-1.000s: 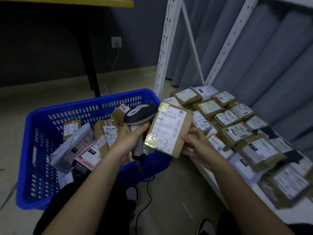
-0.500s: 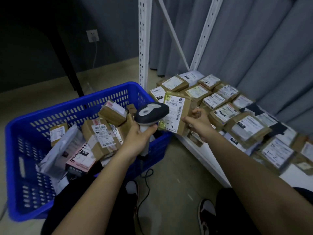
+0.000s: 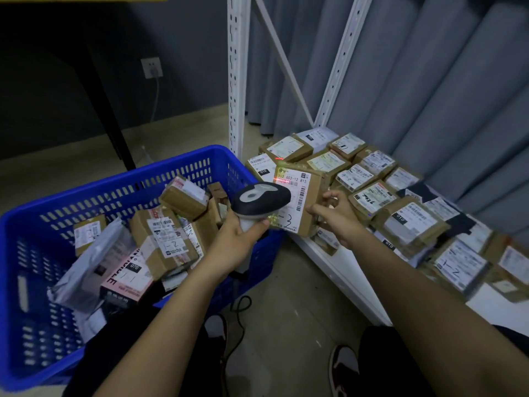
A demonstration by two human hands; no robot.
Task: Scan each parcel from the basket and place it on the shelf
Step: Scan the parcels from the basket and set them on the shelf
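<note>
A blue basket point(image 3: 34, 224) of parcels is seen left of both hands; a shelf point(image 3: 337, 270) covered with parcels lies right of them. A parcel point(image 3: 310, 196) marked 3 is gripped at its edge by the right hand point(image 3: 337, 216). A scanner point(image 3: 259, 197) is clasped in the left hand point(image 3: 237, 242), its red line crossing the label.

Dim, bluish indoor light; the upper left falls into near-black shadow. A red scan line glows on the parcel point(image 3: 297, 196) label. Wide-angle distortion bends the edges, where detail softens.
</note>
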